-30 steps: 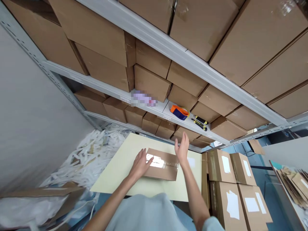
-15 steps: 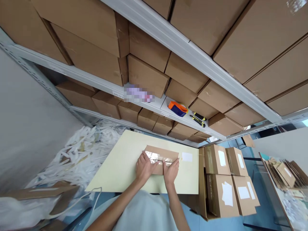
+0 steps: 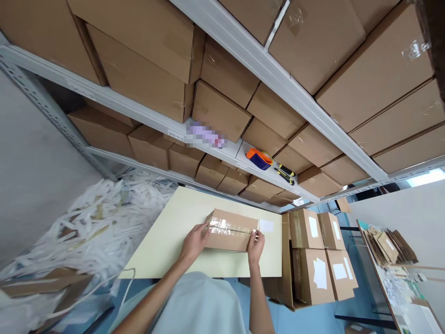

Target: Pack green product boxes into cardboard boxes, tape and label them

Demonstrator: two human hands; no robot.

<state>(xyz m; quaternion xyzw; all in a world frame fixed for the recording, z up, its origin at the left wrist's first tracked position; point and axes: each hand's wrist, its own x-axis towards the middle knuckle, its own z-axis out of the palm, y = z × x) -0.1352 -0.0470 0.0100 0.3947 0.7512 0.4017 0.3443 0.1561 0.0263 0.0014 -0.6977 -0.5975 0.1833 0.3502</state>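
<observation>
A small cardboard box [image 3: 231,241] lies on the pale yellow tabletop [image 3: 167,246], with shiny clear tape along the seam on its top. My left hand [image 3: 194,242] grips the box at its left end, fingers against the edge. At the right end, my right hand [image 3: 256,246] is closed on the box's edge where the seam ends; whether it also pinches the tape end is too small to tell. Just beyond that corner, a white paper label [image 3: 266,226] lies flat on the tabletop.
Shelves of cardboard boxes rise in front. An orange and blue tape dispenser [image 3: 259,158] and yellow-black cutters [image 3: 285,174] lie on one shelf. Labelled boxes [image 3: 309,273] stand to the right. Shredded paper [image 3: 100,222] heaps at left, near a white cable [image 3: 129,278].
My hands have moved apart from the middle of the box to its two ends. The top flaps now lie closer together, with tape reaching farther right along the seam.
</observation>
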